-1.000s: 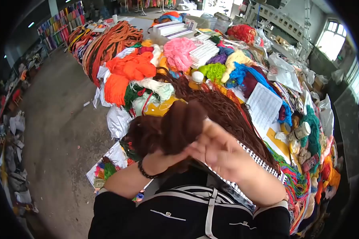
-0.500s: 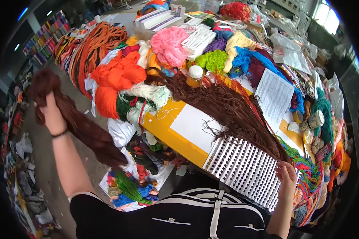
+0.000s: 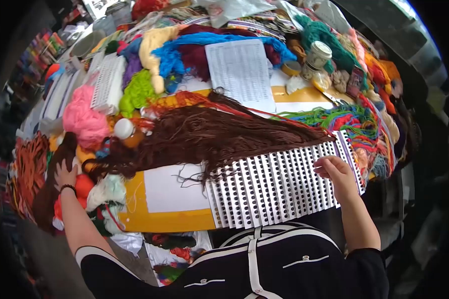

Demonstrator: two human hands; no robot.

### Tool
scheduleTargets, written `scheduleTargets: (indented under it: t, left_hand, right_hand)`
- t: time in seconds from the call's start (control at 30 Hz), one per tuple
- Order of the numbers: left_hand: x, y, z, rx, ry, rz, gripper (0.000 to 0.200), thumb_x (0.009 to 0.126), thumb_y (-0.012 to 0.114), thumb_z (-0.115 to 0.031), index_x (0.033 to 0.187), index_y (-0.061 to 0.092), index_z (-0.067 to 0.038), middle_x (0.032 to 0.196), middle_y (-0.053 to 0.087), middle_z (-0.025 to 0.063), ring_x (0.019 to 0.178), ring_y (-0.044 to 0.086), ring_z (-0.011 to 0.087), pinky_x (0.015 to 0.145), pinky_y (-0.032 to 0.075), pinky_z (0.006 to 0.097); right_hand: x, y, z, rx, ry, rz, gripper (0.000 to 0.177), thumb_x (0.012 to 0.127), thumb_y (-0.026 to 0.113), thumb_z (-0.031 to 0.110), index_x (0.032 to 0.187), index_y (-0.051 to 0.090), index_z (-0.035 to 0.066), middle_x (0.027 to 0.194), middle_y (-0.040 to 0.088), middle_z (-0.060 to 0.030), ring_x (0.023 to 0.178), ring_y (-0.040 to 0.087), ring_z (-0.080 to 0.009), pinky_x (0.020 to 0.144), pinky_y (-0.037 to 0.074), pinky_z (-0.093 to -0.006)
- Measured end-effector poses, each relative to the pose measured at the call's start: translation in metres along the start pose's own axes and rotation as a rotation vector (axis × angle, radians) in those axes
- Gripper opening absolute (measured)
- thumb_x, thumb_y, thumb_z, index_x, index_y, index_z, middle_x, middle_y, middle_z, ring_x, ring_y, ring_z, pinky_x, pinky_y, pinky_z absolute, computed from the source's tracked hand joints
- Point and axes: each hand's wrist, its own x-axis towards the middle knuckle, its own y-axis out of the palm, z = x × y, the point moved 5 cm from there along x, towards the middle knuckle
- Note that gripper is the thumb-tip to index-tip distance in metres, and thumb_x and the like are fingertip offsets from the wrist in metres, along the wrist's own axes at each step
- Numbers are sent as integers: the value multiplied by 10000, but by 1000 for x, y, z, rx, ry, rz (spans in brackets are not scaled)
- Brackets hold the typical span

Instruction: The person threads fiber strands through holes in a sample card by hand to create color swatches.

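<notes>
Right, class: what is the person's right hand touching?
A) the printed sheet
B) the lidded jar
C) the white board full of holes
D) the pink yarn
C: the right hand has its fingers on the white board full of holes, near that board's right end.

Brown yarn (image 3: 214,137); white card (image 3: 279,182), black dots; pink skein (image 3: 85,119); yellow tabletop (image 3: 164,219).
</notes>
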Motion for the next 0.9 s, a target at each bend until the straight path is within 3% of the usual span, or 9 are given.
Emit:
scheduleTargets:
  t: [0.27,0.37,0.43,0.5,0.53,0.57,0.7,0.77,0.9]
  left_hand:
    - [-6,5,13,-52,28,-119,609,847,456,-564,1386,324,-312,1486,225,17,1349,225,302,1031,198,611]
    - [-84,-12,-14,-136,359,-637,439,889,513,-353,1269,476,-136,1337,436,136,1221,407,322,967,350,499]
    - [-134,26,-43,-847,503,-206,356,880,540,-202,1214,535,-82,1209,535,168,1131,498,286,952,382,394]
    - [-242,27,-99,-707,686,188,230,872,529,-144,1063,608,-44,964,607,137,856,585,255,794,447,375]
    - [-293,12,-124,-783,1030,-17,210,850,549,-150,1023,626,-61,920,605,124,806,588,275,768,455,384]
    - [-330,4,-146,-857,1092,188,263,805,598,-179,1049,620,-82,918,592,124,859,573,291,784,454,394]
    - [-384,-9,-208,-731,1421,79,386,761,651,-262,1099,589,-87,1081,534,134,978,522,318,839,445,389]
    - [-348,-17,-235,-570,1218,132,345,776,634,-266,1058,591,-71,1118,509,140,993,515,333,848,444,405]
    - [-215,22,-234,-564,758,-253,172,776,621,-154,896,589,-34,910,578,155,830,555,350,744,467,433]
  right_hand:
    - [12,-4,-7,40,35,-9,196,918,502,198,980,604,44,940,644,-39,839,608,-116,757,458,-258]
    - [15,4,-3,-27,-16,73,197,919,498,187,995,602,38,956,641,-43,841,602,-113,751,452,-257]
    - [13,9,-1,-105,-88,162,206,892,544,145,1044,591,14,1007,627,-67,921,592,-146,799,456,-288]
    - [-3,28,23,-562,-409,305,241,837,607,93,1066,586,18,1022,624,-87,952,593,-195,825,454,-309]
    - [-9,37,25,-671,-536,379,297,787,648,59,1076,586,35,1027,620,-114,945,597,-248,815,457,-326]
    - [-12,52,31,-699,-485,553,308,788,656,118,1083,590,61,1082,596,-127,999,570,-280,870,424,-366]
    - [-16,84,7,-967,-655,667,361,779,664,237,1113,593,119,1183,538,-108,1128,475,-289,967,323,-424]
    - [-12,87,-9,-1013,-608,677,361,768,660,233,1109,593,135,1208,508,-100,1123,465,-280,983,306,-434]
    - [-12,83,-15,-953,-632,663,363,775,655,230,1113,590,113,1226,495,-114,1152,449,-294,1012,275,-452]
